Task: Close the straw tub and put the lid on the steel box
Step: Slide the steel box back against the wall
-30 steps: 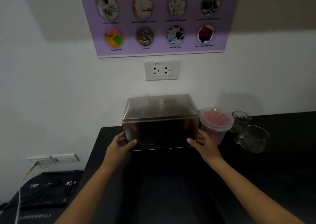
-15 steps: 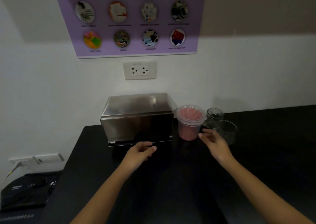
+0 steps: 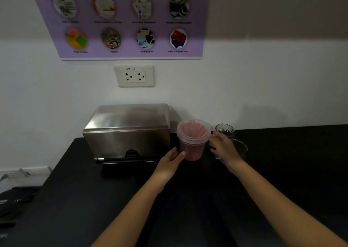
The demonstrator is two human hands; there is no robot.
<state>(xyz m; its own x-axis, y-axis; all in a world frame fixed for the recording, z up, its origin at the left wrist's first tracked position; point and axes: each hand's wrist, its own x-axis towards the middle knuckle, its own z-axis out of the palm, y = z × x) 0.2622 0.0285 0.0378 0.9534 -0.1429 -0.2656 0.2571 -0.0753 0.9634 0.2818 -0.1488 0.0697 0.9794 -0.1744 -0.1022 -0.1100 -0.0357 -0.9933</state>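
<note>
A steel box (image 3: 128,133) with its lid on stands against the wall at the back of the black counter (image 3: 94,199). Just right of it is a clear plastic tub (image 3: 193,139) full of pink straws, with a clear lid resting on top. My left hand (image 3: 169,163) is at the tub's lower left side, fingers apart and fingertips touching it. My right hand (image 3: 224,148) is at the tub's right, fingertips at the lid's rim. Neither hand grips anything.
Two clear glasses (image 3: 226,131) stand right of the tub, partly behind my right hand. A wall socket (image 3: 134,76) and a purple poster (image 3: 124,20) are above the box. A dark machine (image 3: 13,203) sits low at the left, beyond the counter's edge.
Both hands have left the steel box and moved right and forward to either side of the straw tub. The view has shifted right.
</note>
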